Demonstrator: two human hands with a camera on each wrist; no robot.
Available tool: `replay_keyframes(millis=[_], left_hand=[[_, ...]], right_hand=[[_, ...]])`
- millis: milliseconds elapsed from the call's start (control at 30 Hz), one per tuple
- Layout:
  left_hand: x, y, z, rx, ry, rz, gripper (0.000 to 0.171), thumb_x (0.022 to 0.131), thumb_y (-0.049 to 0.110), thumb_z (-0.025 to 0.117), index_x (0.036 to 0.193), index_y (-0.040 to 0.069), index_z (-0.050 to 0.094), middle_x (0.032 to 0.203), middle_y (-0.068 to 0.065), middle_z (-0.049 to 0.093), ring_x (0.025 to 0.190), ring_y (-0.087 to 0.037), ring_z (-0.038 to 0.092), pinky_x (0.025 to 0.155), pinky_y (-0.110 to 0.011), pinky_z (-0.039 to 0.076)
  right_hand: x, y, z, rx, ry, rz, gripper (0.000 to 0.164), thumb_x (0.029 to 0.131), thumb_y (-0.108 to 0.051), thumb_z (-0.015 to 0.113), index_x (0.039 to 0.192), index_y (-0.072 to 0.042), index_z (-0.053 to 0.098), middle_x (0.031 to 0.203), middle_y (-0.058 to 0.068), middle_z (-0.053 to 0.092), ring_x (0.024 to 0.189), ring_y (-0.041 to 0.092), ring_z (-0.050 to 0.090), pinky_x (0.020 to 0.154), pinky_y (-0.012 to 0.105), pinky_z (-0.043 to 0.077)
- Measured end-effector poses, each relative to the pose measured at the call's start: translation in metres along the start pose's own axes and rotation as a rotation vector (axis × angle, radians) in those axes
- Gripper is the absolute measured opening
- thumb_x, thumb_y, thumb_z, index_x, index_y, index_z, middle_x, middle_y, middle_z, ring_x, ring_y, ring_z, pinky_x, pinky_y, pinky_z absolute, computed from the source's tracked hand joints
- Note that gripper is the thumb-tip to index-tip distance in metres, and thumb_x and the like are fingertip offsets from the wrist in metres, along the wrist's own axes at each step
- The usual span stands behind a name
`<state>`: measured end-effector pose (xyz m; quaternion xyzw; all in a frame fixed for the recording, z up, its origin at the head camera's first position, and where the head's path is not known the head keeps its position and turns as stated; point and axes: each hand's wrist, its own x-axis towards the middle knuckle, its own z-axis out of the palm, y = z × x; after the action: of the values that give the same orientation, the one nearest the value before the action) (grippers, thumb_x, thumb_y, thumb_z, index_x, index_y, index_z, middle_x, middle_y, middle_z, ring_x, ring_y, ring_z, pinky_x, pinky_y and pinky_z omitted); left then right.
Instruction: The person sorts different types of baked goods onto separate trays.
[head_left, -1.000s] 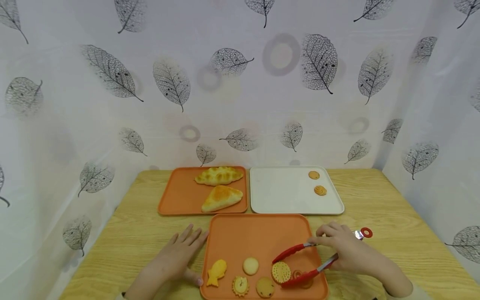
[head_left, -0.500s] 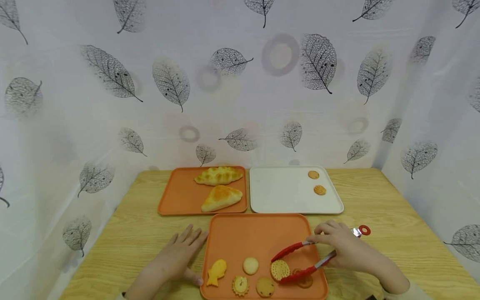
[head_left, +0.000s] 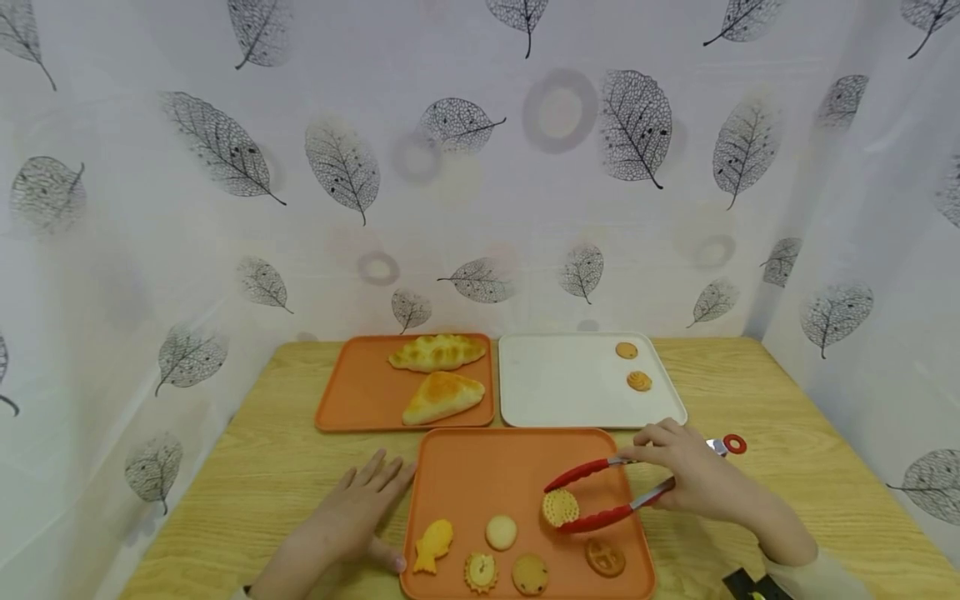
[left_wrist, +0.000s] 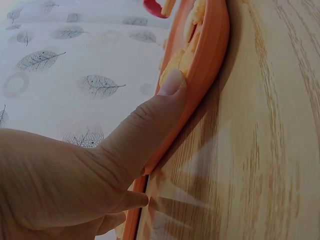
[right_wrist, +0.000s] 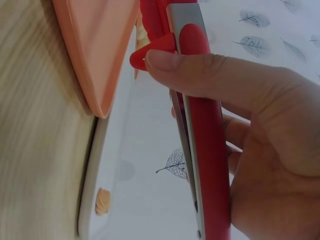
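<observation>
My right hand [head_left: 693,467] grips red-and-silver tongs [right_wrist: 207,150], thumb along one arm and fingers round the other. Between the red tips of the tongs sits a round dotted cracker [head_left: 560,507], over the right part of the near orange tray [head_left: 517,454]. My left hand [head_left: 341,517] lies with spread fingers beside that tray's left side, its thumb [left_wrist: 172,82] against the rim. Near the tray's front lie a fish-shaped cracker [head_left: 433,546], a pale round cookie [head_left: 502,532], a scalloped cookie [head_left: 481,572], a round brown cookie [head_left: 530,574] and a pretzel-shaped cookie [head_left: 604,557].
Behind, another orange tray [head_left: 352,392] carries a braided bread [head_left: 437,352] and a triangular pastry [head_left: 444,397]. A white tray [head_left: 562,387] to its right holds an oval cookie [head_left: 626,351] and a swirled cookie [head_left: 639,381]. A leaf-patterned curtain [head_left: 480,208] surrounds the wooden table [head_left: 757,417].
My right hand has moved the tongs and the dotted cracker away from the tray's front, uncovering the pretzel-shaped cookie. My left hand has stayed in place.
</observation>
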<state>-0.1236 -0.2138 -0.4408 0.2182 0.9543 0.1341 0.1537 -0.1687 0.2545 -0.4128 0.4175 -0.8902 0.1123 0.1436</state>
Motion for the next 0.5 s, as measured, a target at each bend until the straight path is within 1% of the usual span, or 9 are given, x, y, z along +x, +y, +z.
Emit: replay_keyframes(millis=[167,267,400,500], left_hand=[[0.001,0.000,0.001,-0.002,-0.002,0.001,0.125,0.059,0.080,0.064,0.156,0.012,0.023,0.160,-0.021,0.024,0.149,-0.046,0.013,0.111,-0.072,0.020],[0.001,0.000,0.001,-0.002,0.000,0.000,0.126,0.059,0.080,0.064,0.156,0.012,0.022,0.160,-0.020,0.024,0.149,-0.045,0.012,0.111,-0.072,0.020],[0.002,0.000,0.001,-0.001,0.001,-0.001,0.126,0.059,0.080,0.063,0.156,0.012,0.023,0.160,-0.020,0.024,0.149,-0.045,0.013,0.111,-0.072,0.021],[0.001,0.000,0.000,-0.006,0.005,0.003,0.126,0.059,0.079,0.065,0.155,0.011,0.023,0.160,-0.021,0.025,0.149,-0.046,0.013,0.110,-0.073,0.021]], right_hand=[[0.005,0.011,-0.008,-0.006,0.017,0.004,0.066,0.052,-0.023,0.093,0.114,-0.027,0.071,0.099,-0.014,0.060,0.089,0.006,0.046,0.068,0.024,0.031],[0.008,0.018,-0.014,-0.029,0.026,0.012,0.064,0.051,-0.022,0.094,0.112,-0.025,0.072,0.098,-0.012,0.060,0.086,0.007,0.047,0.068,0.025,0.030],[0.012,0.029,-0.021,-0.056,0.034,0.024,0.063,0.050,-0.020,0.094,0.110,-0.020,0.073,0.098,-0.008,0.061,0.087,0.013,0.052,0.069,0.030,0.034],[0.014,0.038,-0.025,-0.071,0.036,0.042,0.064,0.050,-0.018,0.094,0.111,-0.019,0.073,0.097,-0.007,0.062,0.087,0.015,0.053,0.069,0.032,0.036]])
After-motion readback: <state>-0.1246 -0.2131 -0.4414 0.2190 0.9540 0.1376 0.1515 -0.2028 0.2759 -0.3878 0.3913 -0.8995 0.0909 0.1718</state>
